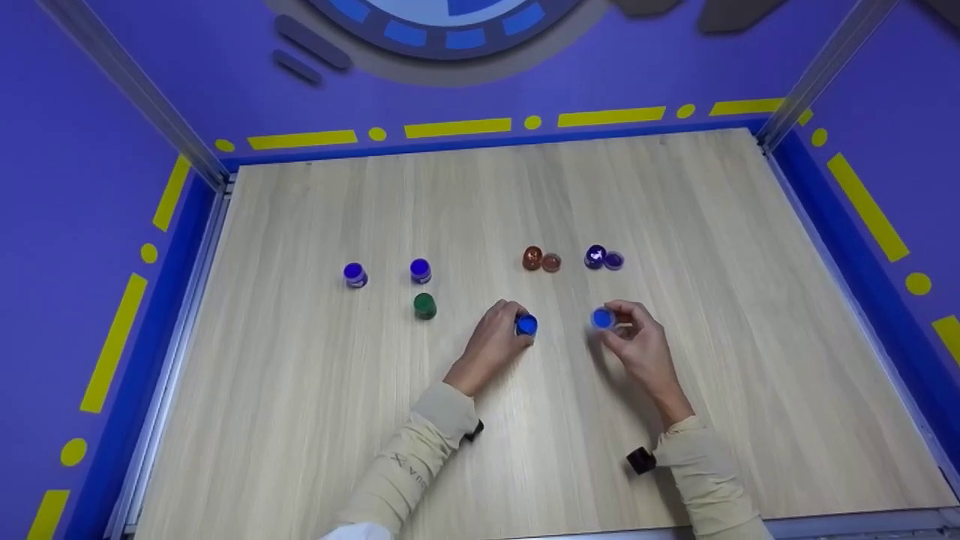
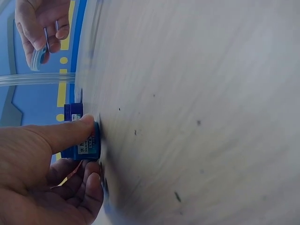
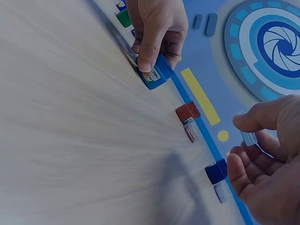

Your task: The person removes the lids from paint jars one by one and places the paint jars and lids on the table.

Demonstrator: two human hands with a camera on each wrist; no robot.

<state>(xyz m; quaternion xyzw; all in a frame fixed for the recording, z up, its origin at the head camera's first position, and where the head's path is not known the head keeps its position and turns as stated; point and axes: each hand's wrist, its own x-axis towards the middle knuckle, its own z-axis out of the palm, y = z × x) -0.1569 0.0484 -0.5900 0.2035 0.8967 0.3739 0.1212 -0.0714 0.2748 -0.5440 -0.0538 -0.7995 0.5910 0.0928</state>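
Note:
My left hand (image 1: 489, 343) grips a small blue paint jar (image 1: 526, 325) at the middle of the table, thumb on its label. The jar stands upright with its mouth uncovered, blue inside. To the right, my right hand (image 1: 642, 346) pinches a clear, blue-stained lid (image 1: 602, 319) by its edge, above the tabletop and apart from the jar. In the right wrist view the same lid (image 3: 249, 138) sits between thumb and fingers, and the blue jar (image 3: 153, 76) shows its printed label under the left thumb.
Behind the hands, an uncovered orange-brown jar (image 1: 532, 258) has its lid (image 1: 551, 262) beside it. Farther right, an uncovered purple jar (image 1: 595, 256) stands by its lid (image 1: 614, 260). On the left are two purple-topped jars (image 1: 355, 274) and a green jar (image 1: 425, 306). Blue walls (image 1: 465, 105) enclose the table.

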